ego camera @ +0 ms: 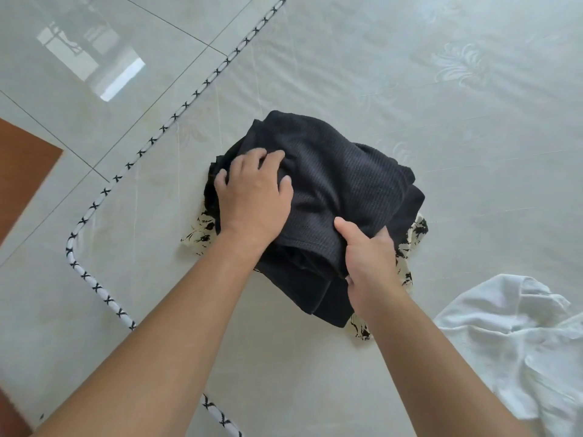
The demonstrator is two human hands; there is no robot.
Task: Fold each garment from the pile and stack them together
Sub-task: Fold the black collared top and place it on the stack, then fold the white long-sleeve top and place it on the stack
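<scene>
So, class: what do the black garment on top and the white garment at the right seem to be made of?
Black garment: apparently a matte knit fabric, judging by its fine ribbed rows. White garment: seemingly a thin, smooth woven cloth, crumpled into soft creases; the fibre cannot be told.

Patterned garment (413, 247) mostly under black stack (340, 184); white shirt (517, 342) cropped.

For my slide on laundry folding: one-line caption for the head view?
Both hands, left and right, settle a folded black garment onto the stack; white shirt waits.
</scene>
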